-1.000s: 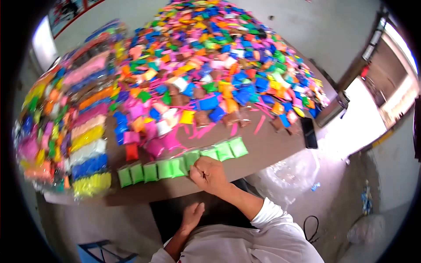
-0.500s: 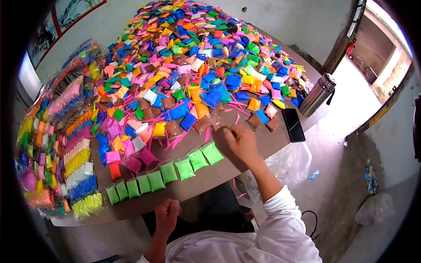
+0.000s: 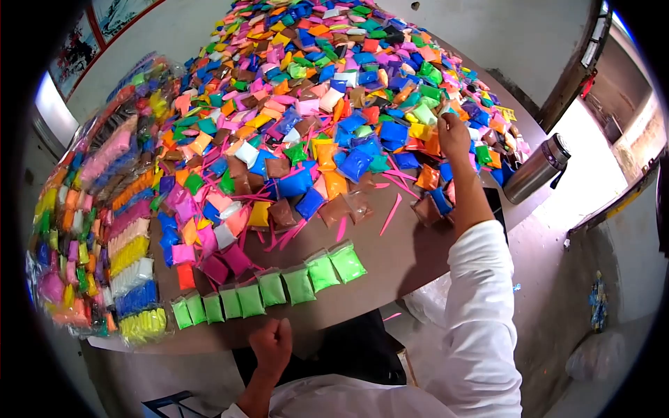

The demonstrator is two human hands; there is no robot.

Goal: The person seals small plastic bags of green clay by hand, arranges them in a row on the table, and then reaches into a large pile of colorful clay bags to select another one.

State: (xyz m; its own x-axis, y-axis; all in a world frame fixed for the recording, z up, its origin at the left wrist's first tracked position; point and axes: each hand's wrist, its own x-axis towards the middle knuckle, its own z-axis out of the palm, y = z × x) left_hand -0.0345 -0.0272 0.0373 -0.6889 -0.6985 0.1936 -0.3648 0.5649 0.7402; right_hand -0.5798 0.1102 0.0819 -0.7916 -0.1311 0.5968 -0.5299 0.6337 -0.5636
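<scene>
The right hand is stretched out over the right side of the table, its bent fingers at the loose pile. The fingers look drawn together among orange, green and yellow packets; whether they are clamped on one, I cannot tell. The arm is probably extended so far because that part of the pile lies well back from the near edge.

The left hand is curled into a loose fist at the near edge, apart from every packet, with nothing visible in it. It seems simply to rest there.

Nearest to it, nine green packets lie side by side in a slanting row that follows the near edge. Such a line probably keeps them apart from the mixed colours and easy to count. A bare strip of table separates the right end of the row from the pile; pink strips lie scattered behind it.

Along the left edge, clear bags hold packets banded by colour, presumably to keep them sorted. The flask stands by the right edge, and the phone, partly behind the sleeve, lies near it, both likely set aside.
</scene>
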